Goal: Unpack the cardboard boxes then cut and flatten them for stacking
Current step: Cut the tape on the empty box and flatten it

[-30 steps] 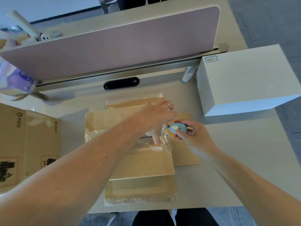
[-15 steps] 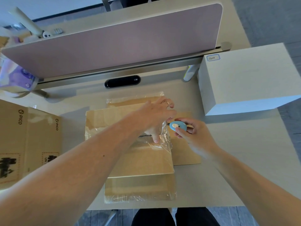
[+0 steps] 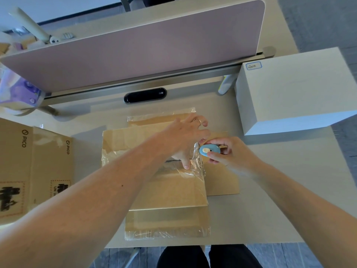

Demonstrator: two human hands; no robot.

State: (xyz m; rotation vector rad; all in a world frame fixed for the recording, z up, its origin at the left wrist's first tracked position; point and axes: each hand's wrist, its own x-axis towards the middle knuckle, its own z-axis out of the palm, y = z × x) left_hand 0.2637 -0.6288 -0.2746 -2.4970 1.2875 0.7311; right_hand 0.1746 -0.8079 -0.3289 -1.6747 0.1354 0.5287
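Note:
A brown cardboard box (image 3: 170, 192) lies flattened in the middle of the desk, with clear packing tape (image 3: 195, 167) crinkled across it. My left hand (image 3: 185, 140) presses down on the box, fingers spread, with the thumb on the tape. My right hand (image 3: 229, 153) pinches a small blue oval box cutter (image 3: 208, 150) at the box's right edge, right beside my left hand. A second box (image 3: 34, 171) printed PICO lies at the left.
A white box (image 3: 297, 89) labelled H010 stands at the right back. A pink desk divider (image 3: 135, 47) runs along the back, with a black oval device (image 3: 144, 95) in front of it. The desk's front edge (image 3: 251, 243) is near my legs.
Both hands have stayed almost still; the cutter stays at the taped right edge. The view has shifted slightly.

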